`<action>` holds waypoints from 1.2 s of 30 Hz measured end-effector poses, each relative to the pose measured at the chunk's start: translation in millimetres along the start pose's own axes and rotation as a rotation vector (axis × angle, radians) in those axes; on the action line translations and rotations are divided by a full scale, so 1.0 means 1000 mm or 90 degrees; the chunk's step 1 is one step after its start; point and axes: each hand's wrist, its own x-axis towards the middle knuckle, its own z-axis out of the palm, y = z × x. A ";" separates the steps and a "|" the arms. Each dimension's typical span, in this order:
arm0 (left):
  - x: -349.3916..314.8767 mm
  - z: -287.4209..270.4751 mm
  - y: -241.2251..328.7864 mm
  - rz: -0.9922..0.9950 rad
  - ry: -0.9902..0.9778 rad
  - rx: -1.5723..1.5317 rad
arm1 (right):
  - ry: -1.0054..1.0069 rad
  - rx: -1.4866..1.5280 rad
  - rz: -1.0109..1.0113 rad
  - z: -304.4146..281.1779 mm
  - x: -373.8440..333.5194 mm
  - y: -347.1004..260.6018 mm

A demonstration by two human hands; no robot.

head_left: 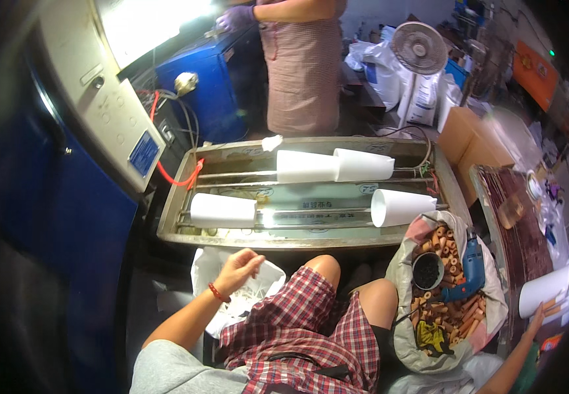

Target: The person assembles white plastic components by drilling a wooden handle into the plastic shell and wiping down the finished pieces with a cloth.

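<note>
My left hand [240, 268], a red bracelet at its wrist, is over a white container [200, 269] of thin white pieces [248, 297]. Its fingers are curled together; anything between them is too small to name. Far to the right, my right hand [535, 323] reaches out to a white bucket [539, 293] lying on its side, fingers laid over its wall. The picture's rim blurs that grip. In front of me, several white tapered buckets [223, 211] lie sideways on paired metal rods across a long trough [264, 241].
By my right knee a cloth sack [406, 341] holds brown tubular pieces [468, 322], a blue power drill [473, 269] and a dark bowl of small black bits [427, 270]. Beyond the trough stands a person [303, 79]. A fan [419, 49] and a cardboard box [468, 148] are behind right.
</note>
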 end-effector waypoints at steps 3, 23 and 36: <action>-0.018 -0.077 -0.064 0.020 0.244 0.141 | 0.049 -0.008 0.055 0.009 -0.017 -0.029; -0.141 -0.200 -0.346 -0.353 -0.247 1.073 | -0.682 -0.066 -0.048 0.303 -0.446 -0.335; -0.133 -0.227 -0.390 -0.157 -0.294 1.057 | -0.684 0.041 0.145 0.282 -0.497 -0.327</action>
